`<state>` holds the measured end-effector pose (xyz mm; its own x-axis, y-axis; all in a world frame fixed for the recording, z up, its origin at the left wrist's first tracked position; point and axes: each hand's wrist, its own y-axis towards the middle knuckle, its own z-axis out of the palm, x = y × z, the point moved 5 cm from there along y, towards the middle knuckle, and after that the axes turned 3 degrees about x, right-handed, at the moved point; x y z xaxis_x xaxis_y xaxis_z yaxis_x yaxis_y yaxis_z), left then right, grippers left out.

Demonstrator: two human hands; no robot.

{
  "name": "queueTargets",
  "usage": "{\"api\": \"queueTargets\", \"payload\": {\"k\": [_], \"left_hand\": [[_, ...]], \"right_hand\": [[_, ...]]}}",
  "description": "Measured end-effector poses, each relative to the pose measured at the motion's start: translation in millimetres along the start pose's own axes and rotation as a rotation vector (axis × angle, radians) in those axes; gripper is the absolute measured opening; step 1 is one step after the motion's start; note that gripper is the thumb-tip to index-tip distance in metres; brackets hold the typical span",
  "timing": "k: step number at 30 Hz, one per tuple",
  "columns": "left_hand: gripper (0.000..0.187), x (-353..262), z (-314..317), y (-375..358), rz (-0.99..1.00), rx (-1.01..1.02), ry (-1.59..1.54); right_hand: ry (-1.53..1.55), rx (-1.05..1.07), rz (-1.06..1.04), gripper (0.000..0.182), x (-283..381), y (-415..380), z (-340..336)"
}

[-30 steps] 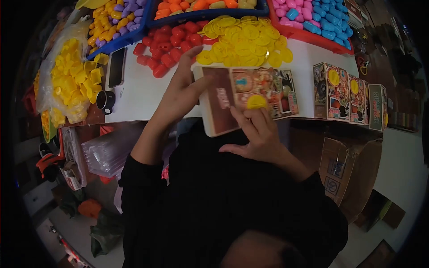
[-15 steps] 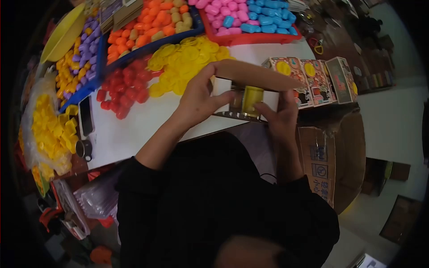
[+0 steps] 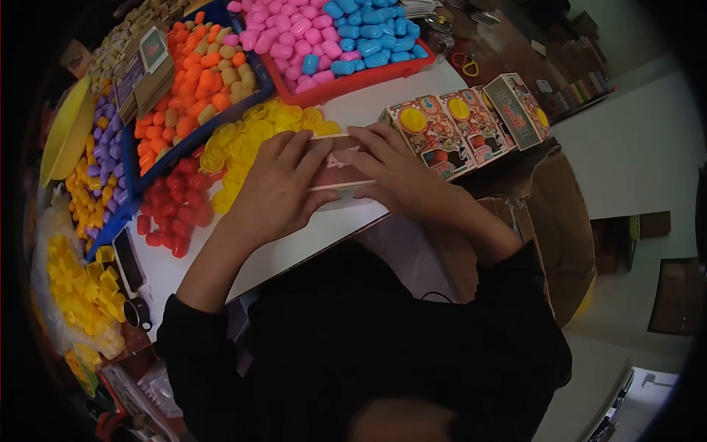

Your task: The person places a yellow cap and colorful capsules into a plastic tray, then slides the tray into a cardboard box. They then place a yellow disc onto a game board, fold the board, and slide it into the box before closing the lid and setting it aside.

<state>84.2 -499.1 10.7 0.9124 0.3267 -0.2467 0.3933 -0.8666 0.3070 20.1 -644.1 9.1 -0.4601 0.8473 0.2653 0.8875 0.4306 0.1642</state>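
Observation:
Between my two hands is a small cardboard box [image 3: 340,163], its dark reddish-brown panel with pale lettering facing up. My left hand [image 3: 276,188] grips the box's left end, fingers over the top and thumb below at the near side. At the other end my right hand [image 3: 401,173] holds it the same way, fingers across the top panel. The contents of the box are hidden. A heap of yellow plastic discs [image 3: 239,144] lies just beyond my left hand, and red capsules [image 3: 173,210] are piled to its left.
Printed boxes [image 3: 449,129] stand in a row right of my hands. A red tray [image 3: 368,77] holds pink and blue capsules; a blue tray [image 3: 199,121] holds orange and tan ones. A phone [image 3: 129,259] lies at the left edge. A large carton [image 3: 556,214] stands at right.
The box's raised flap has come down, covering the yellow cylinder that showed inside. Both hands have shifted onto the box's ends and top. The whole view has turned slightly.

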Motion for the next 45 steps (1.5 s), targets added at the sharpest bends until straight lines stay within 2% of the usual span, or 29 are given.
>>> {"api": "queueTargets", "payload": {"k": [2, 6, 9, 11, 14, 17, 19, 20, 21, 22, 23, 24, 25, 26, 27, 28, 30, 31, 33, 34, 36, 37, 38, 39, 41, 42, 43, 44, 45], "left_hand": [[0.059, 0.1, 1.5, 0.6, -0.004, 0.032, -0.038], [0.059, -4.5, 12.5, 0.9, -0.033, 0.012, 0.027], [0.051, -11.3, 11.0, -9.2, -0.009, -0.125, 0.071], [0.042, -9.4, 14.9, -30.3, 0.158, -0.311, 0.015], [0.036, -13.7, 31.2, -48.5, 0.127, -0.44, -0.046], [0.035, -20.1, 14.1, -56.8, 0.129, -0.393, -0.099], [0.041, -5.5, -11.1, -108.0, -0.071, -0.573, -0.026], [0.051, 9.8, -23.3, -148.3, -0.241, -0.714, 0.065], [0.047, 27.1, -33.8, -190.7, -0.473, -0.856, 0.117], [0.044, 39.7, -45.4, -239.7, -0.731, -0.902, 0.241], [0.045, 51.1, -51.4, -301.1, -0.953, -0.72, 0.649], [0.046, 59.2, -48.3, -373.4, -0.993, -0.584, 0.751], [0.048, 58.8, -38.6, -438.2, -1.027, -0.447, 0.85], [0.049, 42.8, -26.7, -490.4, -1.049, -0.358, 0.969], [0.049, 30.6, -17.5, -518.7, -1.073, -0.267, 1.088], [0.049, 20.8, -18.4, -508.3, -1.08, -0.261, 1.086], [0.046, -6.2, -30.2, -477.2, -1.097, -0.187, 0.79], [0.046, -14.2, -41.7, -480.9, -1.111, -0.178, 0.795], [0.039, -28.6, -67.6, -498.6, -1.332, -0.103, 1.16], [0.039, -31.5, -71.2, -520.8, -1.347, -0.093, 1.17], [0.027, -21.1, -67.1, -604.3, -1.572, -0.226, 0.408], [0.021, -19.3, -64.8, -629.7, -1.571, -0.275, 0.257], [0.016, -24.1, -62.4, -644.9, -1.574, -0.323, 0.116], [0.017, -31.4, -65.3, -643.5, -1.55, -0.349, 0.056], [0.027, -33.8, -67.3, -659.9, -1.581, -0.441, -0.094], [0.027, -38.6, -73.1, -643.0, -1.527, -0.465, -0.193], [0.024, -43.3, -71.5, -636.2, -1.598, -0.557, -0.333], [0.022, -44.9, -70.0, -651.4, -1.597, -0.539, -0.315], [0.023, -49.0, -75.7, -649.8, -1.647, -0.533, -0.299]], "right_hand": [[-0.015, 0.047, -0.046, 0.059, -0.7, -0.1, 4.0], [-0.069, 0.014, 0.02, 0.071, -0.7, -3.9, 8.3], [-0.18, -0.004, 0.084, 0.081, 0.8, -6.3, 11.0], [-0.246, -0.012, 0.099, 0.084, -0.2, -4.6, 10.0], [-0.148, 0.005, 0.105, 0.081, 0.3, 4.3, 4.3], [-0.134, 0.082, 0.059, 0.083, -2.5, 4.6, -14.1], [-0.069, -0.261, 0.039, 0.083, -19.2, -17.7, -50.8], [-0.153, -0.4, 0.13, 0.082, -37.2, -38.1, -66.9], [-0.232, -0.539, 0.229, 0.08, -56.9, -65.4, -80.2], [-0.316, -0.678, 0.245, 0.078, -78.0, -88.6, -84.9], [-0.406, -0.818, 0.26, 0.076, -101.4, -111.5, -84.7], [-0.408, -0.813, 0.27, 0.076, -123.5, -130.9, -79.2], [-0.551, -0.818, 0.322, 0.076, -142.6, -150.7, -73.0], [-0.694, -0.818, 0.371, 0.076, -156.6, -169.3, -64.8], [-0.695, -0.811, 0.372, 0.076, -168.7, -184.1, -54.2], [-0.697, -0.766, 0.401, 0.074, -182.2, -194.6, -42.0], [-0.681, -0.709, 0.415, 0.073, -198.6, -205.6, -19.7], [-0.658, -0.708, 0.416, 0.071, -201.9, -209.8, -9.0], [-0.622, -0.704, 0.411, 0.07, -200.8, -220.9, -2.1], [-0.616, -0.662, 0.507, 0.067, -202.1, -227.6, -3.4], [-0.712, -0.646, 0.617, 0.061, -186.3, -227.7, -6.4], [-0.81, -0.673, 0.632, 0.058, -170.7, -221.3, -12.4], [-0.779, -0.809, 0.643, 0.056, -162.1, -216.9, -17.1], [-0.729, -0.939, 0.662, 0.054, -154.5, -212.1, -18.7], [-0.568, -1.075, 0.517, 0.053, -133.4, -182.8, -22.6], [-0.608, -1.007, 0.485, 0.053, -116.2, -159.7, -25.2], [-0.65, -0.948, 0.441, 0.053, -100.6, -138.8, -27.1], [-0.573, -0.962, 0.405, 0.053, -93.5, -123.8, -26.5], [-0.529, -0.961, 0.243, 0.052, -84.6, -110.5, -25.3]]}}
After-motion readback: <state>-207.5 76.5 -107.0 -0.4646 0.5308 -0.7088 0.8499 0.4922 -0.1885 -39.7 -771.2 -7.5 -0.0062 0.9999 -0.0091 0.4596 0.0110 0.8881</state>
